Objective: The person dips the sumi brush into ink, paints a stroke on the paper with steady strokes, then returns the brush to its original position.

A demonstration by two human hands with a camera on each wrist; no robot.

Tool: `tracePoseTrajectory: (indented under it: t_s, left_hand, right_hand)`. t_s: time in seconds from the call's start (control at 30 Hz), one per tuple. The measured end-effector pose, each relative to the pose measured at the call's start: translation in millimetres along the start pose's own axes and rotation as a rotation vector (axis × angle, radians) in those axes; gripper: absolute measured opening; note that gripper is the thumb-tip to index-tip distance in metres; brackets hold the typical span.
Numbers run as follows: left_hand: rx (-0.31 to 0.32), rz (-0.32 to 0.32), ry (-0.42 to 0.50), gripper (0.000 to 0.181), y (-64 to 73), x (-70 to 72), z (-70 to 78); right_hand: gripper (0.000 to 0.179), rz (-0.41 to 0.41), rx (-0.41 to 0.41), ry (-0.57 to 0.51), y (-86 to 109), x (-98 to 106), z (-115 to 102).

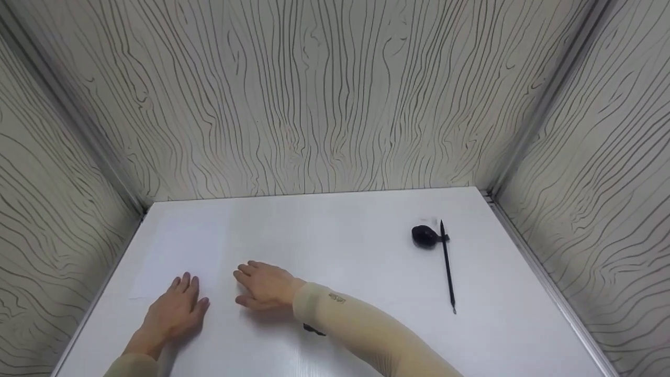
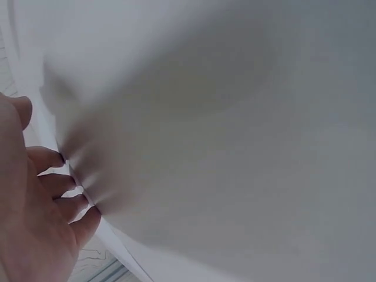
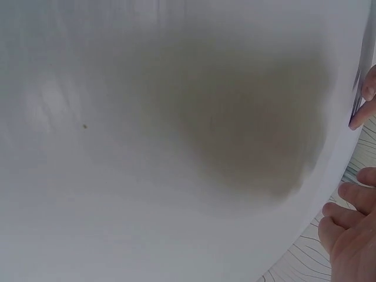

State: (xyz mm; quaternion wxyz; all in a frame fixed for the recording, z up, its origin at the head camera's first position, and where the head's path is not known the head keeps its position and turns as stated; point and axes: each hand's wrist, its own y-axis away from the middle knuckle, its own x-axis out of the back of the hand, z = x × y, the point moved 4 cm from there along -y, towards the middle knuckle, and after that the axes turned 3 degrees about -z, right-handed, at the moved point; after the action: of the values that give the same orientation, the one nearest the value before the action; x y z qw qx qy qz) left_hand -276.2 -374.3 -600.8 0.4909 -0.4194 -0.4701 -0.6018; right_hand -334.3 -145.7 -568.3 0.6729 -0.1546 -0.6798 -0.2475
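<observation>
A white sheet of paper (image 1: 186,246) lies flat on the left part of the white table. My left hand (image 1: 175,311) is at the sheet's lower right area, fingers extended, its fingertips touching the paper. In the left wrist view those fingertips (image 2: 91,217) meet the white surface and cast soft shadows. To the right of the sheet, my right hand (image 1: 268,287) hovers low over the table with loosely bent fingers and nothing in them. The right wrist view has this hand (image 3: 355,232) at its right edge, below a few fingers of the left hand.
On the table's (image 1: 335,235) right side lies a black rounded object (image 1: 424,237) with a short tab. A thin black rod (image 1: 447,267), pointed at its far end, lies across that tab. Wood-grain-patterned panels (image 1: 314,94) enclose the table at the back and both sides.
</observation>
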Motion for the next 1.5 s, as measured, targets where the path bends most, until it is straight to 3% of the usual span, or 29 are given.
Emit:
tracePoseTrajectory:
  t_s: [0.3, 0.63, 0.77, 1.2, 1.5]
  left_hand:
    - [-0.043, 0.014, 0.012, 0.071, 0.3, -1.7, 33.6]
    - [-0.094, 0.044, -0.011, 0.064, 1.7, -6.4, 64.2]
    - [-0.112, 0.049, -0.007, 0.063, 1.9, -6.9, 74.2]
    - [-0.117, 0.061, -0.002, 0.062, 2.9, -13.6, 91.0]
    - [-0.117, 0.022, 0.024, 0.065, 7.4, -19.4, 98.0]
  right_hand:
    - [0.069, -0.008, -0.010, 0.028, 4.1, -3.5, -3.8]
    - [0.064, 0.021, 0.047, 0.229, 5.9, -13.1, -3.5]
    - [0.067, 0.008, 0.055, 0.220, 8.8, -16.5, -2.6]
    - [0.069, -0.035, 0.082, 0.224, 17.8, -26.1, -1.3]
    - [0.069, -0.032, 0.100, 0.246, 29.0, -30.3, 2.0]
